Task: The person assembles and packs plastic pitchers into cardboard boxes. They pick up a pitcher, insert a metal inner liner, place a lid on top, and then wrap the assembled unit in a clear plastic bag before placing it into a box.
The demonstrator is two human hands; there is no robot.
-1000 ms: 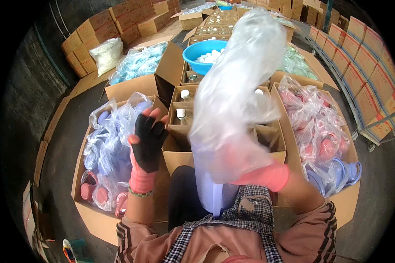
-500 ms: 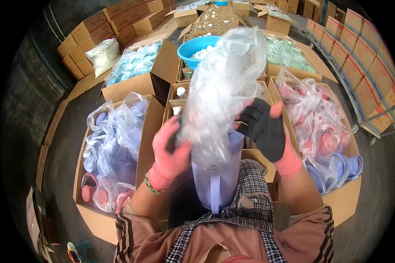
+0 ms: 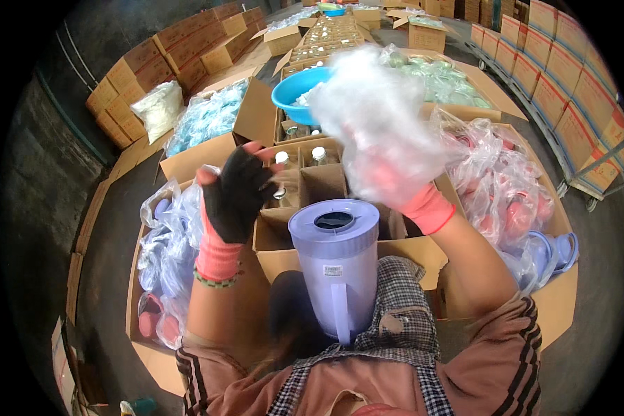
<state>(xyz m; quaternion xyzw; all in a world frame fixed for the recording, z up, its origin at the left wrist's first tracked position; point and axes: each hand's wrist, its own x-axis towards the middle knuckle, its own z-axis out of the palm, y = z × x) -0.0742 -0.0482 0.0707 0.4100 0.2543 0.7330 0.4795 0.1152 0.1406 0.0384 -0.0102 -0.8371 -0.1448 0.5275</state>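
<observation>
While the lilac pitcher (image 3: 336, 267) sat upright between the knees, lid on, it wasn't bagged yet. R hand (image 3: 395, 177) gripped a bunched clear bag (image 3: 378, 114) above it, blurred. L hand (image 3: 237, 194) was spread, empty. Bagging and boxing looked left to do.

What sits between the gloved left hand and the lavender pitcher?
Head view: only the cardboard box's divider flaps lie between the left hand and the pitcher.
</observation>
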